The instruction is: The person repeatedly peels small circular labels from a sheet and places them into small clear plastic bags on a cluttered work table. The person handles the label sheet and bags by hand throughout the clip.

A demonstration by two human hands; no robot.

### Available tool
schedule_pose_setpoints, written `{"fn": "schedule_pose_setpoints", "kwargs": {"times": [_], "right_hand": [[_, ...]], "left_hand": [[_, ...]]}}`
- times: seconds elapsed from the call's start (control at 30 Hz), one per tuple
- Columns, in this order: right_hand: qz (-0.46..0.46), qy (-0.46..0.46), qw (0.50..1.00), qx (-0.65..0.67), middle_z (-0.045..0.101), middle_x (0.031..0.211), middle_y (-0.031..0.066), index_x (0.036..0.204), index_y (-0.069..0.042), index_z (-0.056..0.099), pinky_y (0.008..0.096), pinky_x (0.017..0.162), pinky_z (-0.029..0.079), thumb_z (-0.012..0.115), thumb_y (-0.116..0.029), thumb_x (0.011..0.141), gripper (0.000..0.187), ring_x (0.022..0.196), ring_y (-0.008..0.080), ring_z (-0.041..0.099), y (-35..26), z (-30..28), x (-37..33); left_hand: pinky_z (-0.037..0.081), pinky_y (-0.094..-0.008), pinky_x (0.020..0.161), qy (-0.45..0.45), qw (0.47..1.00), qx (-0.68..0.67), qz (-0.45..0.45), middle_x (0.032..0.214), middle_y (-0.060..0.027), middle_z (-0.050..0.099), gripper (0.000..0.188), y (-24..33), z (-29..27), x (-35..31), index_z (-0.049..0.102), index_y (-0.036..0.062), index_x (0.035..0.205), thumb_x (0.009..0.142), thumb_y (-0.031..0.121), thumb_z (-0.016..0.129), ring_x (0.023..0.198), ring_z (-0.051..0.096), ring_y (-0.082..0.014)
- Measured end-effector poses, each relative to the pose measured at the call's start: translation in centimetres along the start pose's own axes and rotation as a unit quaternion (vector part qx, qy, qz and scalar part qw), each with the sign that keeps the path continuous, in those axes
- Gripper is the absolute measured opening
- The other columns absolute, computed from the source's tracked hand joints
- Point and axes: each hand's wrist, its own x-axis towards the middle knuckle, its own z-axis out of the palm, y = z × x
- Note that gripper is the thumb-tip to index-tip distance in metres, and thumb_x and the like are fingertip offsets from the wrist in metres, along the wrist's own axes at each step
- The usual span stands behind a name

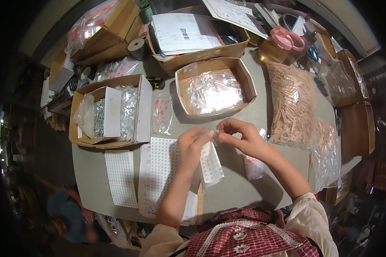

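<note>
My left hand (194, 144) is closed, thumb against fingers, on the upper end of a narrow white label sheet (212, 165) with rows of small printed marks. The sheet hangs down towards me. Close beside it, my right hand (244, 136) is curled, thumb and forefinger brought together at the left hand's fingertips. Something small and pale shows between the two hands, too small to name. Under my right forearm lies a small clear bag with pinkish contents (255, 167). Beyond my hands stands an open cardboard box (248, 92) of shiny clear packets (214, 92).
Left stands a divided box (145, 109) of metal hardware and packets. More label sheets (120, 175) lie in front of it. A large bag of wooden dowels (291, 103) stands right, pink-handled scissors (285, 39) behind it. Another person (66, 214) is at lower left.
</note>
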Motion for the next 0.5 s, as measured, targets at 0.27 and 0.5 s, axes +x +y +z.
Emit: {"fn": "schedule_pose_setpoints", "kwargs": {"times": [0.27,0.5], "right_hand": [[-0.005,0.174,0.976,-0.129,0.070,0.096,0.0057,0.113,0.002,0.067,0.0306,0.072,0.051,0.071,-0.018,0.096,0.026,0.082,0.0117,0.065,1.5,-3.8,5.2],[0.018,0.018,0.999,0.036,0.070,0.114,0.0110,0.130,-0.001,0.060,0.0325,0.079,0.054,0.073,-0.030,0.098,0.045,0.094,0.0174,0.068,-1.8,-0.5,-1.3]], "left_hand": [[0.049,-0.0217,0.081,0.007,0.995,0.034,0.095,0.099,-0.0056,0.074,0.022,-0.9,1.2,1.6,0.072,-0.0045,0.114,0.102,0.012,0.065,0.092,0.064,-0.0073],[0.045,-0.0208,0.077,0.062,0.972,0.130,0.184,0.090,-0.0008,0.067,0.026,0.6,1.1,-1.7,0.061,0.0016,0.131,0.109,0.014,0.055,0.081,0.056,-0.0045]]}}
